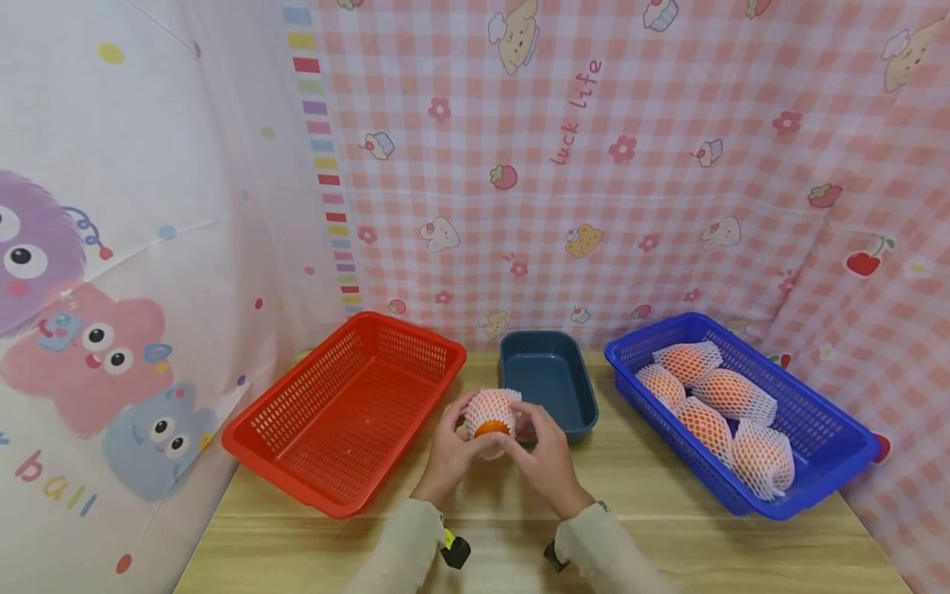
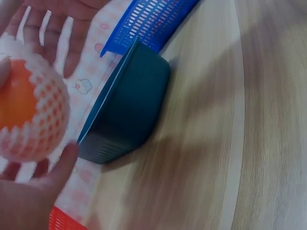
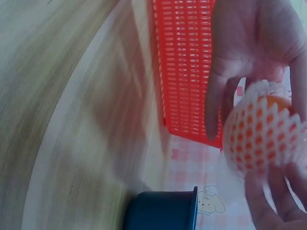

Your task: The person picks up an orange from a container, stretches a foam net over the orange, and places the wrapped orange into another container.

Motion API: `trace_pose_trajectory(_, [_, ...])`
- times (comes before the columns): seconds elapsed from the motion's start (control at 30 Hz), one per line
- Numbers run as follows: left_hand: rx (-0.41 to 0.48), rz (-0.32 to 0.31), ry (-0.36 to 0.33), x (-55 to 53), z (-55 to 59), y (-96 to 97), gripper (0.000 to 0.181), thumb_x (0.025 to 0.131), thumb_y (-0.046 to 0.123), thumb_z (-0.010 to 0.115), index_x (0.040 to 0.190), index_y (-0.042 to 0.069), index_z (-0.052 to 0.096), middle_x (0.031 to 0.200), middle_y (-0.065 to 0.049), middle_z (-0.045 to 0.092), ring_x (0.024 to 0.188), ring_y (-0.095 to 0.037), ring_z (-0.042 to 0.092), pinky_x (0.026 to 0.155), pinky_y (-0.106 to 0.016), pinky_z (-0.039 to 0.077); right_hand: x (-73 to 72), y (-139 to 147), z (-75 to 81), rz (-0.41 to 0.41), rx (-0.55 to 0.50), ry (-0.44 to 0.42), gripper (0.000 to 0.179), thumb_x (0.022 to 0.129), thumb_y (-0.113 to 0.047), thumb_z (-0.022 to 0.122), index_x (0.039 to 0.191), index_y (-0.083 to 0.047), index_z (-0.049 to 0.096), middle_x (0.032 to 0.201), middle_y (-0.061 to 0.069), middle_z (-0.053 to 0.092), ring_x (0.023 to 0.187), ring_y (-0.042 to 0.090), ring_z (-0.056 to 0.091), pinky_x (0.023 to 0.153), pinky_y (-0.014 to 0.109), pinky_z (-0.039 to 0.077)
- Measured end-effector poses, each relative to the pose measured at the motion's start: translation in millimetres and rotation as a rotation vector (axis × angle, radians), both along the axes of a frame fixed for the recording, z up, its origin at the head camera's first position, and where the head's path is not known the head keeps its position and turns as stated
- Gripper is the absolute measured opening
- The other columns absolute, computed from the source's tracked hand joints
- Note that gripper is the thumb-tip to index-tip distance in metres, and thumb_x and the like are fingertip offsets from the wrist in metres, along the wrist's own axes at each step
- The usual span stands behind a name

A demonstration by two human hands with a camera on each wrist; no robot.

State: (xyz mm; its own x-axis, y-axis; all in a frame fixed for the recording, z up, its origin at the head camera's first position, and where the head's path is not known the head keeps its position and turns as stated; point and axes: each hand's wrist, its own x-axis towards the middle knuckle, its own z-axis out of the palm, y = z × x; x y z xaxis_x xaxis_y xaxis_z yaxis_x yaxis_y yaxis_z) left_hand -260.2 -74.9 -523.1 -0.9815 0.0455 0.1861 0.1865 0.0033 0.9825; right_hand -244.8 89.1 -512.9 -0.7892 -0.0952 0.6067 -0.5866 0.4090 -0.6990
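Both hands hold one orange (image 1: 492,427) wrapped in a white foam net sleeve (image 1: 493,403), above the table in front of the teal bin. A patch of bare orange skin shows through the sleeve's open end, facing the person. My left hand (image 1: 449,455) grips the fruit from the left, its thumb near the sleeve's edge. From the other side my right hand (image 1: 547,464) holds it with curled fingers, thumb also near the opening. In the left wrist view the uncovered part of the orange (image 2: 18,98) looks wide, with netting bunched around it.
A red perforated basket (image 1: 349,412) without fruit stands at the left. The teal bin (image 1: 549,375) sits behind the hands. To the right, a blue basket (image 1: 831,445) holds several net-sleeved oranges (image 1: 731,394). Patterned cloth (image 1: 475,206) hangs behind the wooden table (image 1: 638,495).
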Motion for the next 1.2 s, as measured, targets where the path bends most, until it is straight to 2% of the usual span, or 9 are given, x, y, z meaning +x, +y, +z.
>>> trace_pose_trajectory(0.17, [0.069,-0.084,0.030,6.5,13.4,0.6,0.075,0.079,-0.005,0.076,0.144,0.002,0.039,0.140,-0.021,0.043,0.122,-0.036,0.046,0.098,-0.043,0.045,-0.1,0,-2.9,-0.085,0.044,0.022,0.025,0.082,-0.008,0.077,0.104,-0.006,0.065,0.083,-0.001,0.059,0.074,0.012,0.058,0.063,0.026,0.054])
trace_pose_trajectory(0.27, [0.057,-0.060,0.045,12.4,24.2,0.7,0.078,0.080,-0.005,0.075,0.146,-0.001,0.033,0.145,-0.023,0.037,0.127,-0.037,0.042,0.102,-0.043,0.041,0.4,-2,-3.1,-0.101,0.058,0.093,0.016,0.082,-0.003,0.076,0.095,-0.008,0.069,0.086,0.000,0.059,0.074,0.014,0.058,0.063,0.027,0.053])
trace_pose_trajectory(0.4, [0.063,-0.009,0.042,15.0,28.6,0.9,0.083,0.080,-0.011,0.071,0.149,-0.002,0.026,0.151,-0.023,0.030,0.132,-0.038,0.037,0.104,-0.045,0.038,3.1,-5,-3.0,-0.048,0.082,0.145,0.014,0.081,-0.002,0.077,0.090,-0.010,0.070,0.090,-0.001,0.059,0.080,0.015,0.058,0.067,0.028,0.053])
trace_pose_trajectory(0.6, [-0.018,0.045,0.074,14.3,26.9,0.4,0.075,0.079,-0.013,0.069,0.146,0.002,0.038,0.147,-0.019,0.041,0.130,-0.035,0.042,0.103,-0.045,0.038,8.2,-8,-4.6,-0.005,0.091,0.183,0.017,0.080,-0.001,0.078,0.091,-0.010,0.069,0.093,-0.002,0.061,0.087,0.013,0.059,0.075,0.027,0.052])
trace_pose_trajectory(0.77, [-0.054,0.001,0.117,11.3,22.5,-4.8,0.069,0.079,-0.019,0.062,0.143,0.000,0.044,0.145,-0.021,0.044,0.128,-0.032,0.045,0.103,-0.040,0.038,7.5,-1,-4.7,0.125,0.059,0.167,0.017,0.085,0.000,0.073,0.100,-0.006,0.068,0.096,0.002,0.062,0.085,0.018,0.061,0.073,0.033,0.053])
trace_pose_trajectory(0.9, [-0.042,-0.070,0.111,7.2,21.7,-10.9,0.068,0.077,-0.020,0.058,0.141,-0.002,0.046,0.143,-0.023,0.046,0.127,-0.033,0.046,0.104,-0.039,0.037,2.8,13,-0.2,0.147,0.125,0.159,0.037,0.083,-0.002,0.071,0.119,-0.007,0.063,0.116,0.007,0.061,0.105,0.022,0.056,0.086,0.040,0.049])
trace_pose_trajectory(1.03, [-0.058,-0.140,0.085,6.1,23.3,-14.7,0.068,0.076,-0.017,0.059,0.141,-0.001,0.047,0.139,-0.021,0.050,0.121,-0.035,0.049,0.100,-0.043,0.041,-4.8,21,6.6,0.116,0.400,0.156,0.079,0.074,-0.017,0.083,0.143,-0.015,0.045,0.148,0.009,0.039,0.135,0.030,0.033,0.102,0.057,0.034])
trace_pose_trajectory(1.1, [-0.074,-0.182,0.079,7.7,24.8,-14.4,0.068,0.077,-0.016,0.061,0.142,-0.002,0.046,0.139,-0.022,0.049,0.119,-0.036,0.049,0.097,-0.043,0.043,-8.1,20,8.7,0.138,0.530,0.161,0.097,0.068,-0.024,0.089,0.150,-0.018,0.036,0.155,0.010,0.028,0.141,0.033,0.023,0.104,0.062,0.029])
trace_pose_trajectory(1.2, [-0.087,-0.241,0.079,11.2,26.9,-10.6,0.068,0.078,-0.015,0.062,0.143,-0.006,0.041,0.141,-0.025,0.046,0.116,-0.037,0.050,0.092,-0.039,0.047,-12.0,18,8.2,0.162,0.656,0.189,0.107,0.064,-0.027,0.092,0.152,-0.017,0.032,0.157,0.013,0.024,0.142,0.036,0.020,0.105,0.062,0.028])
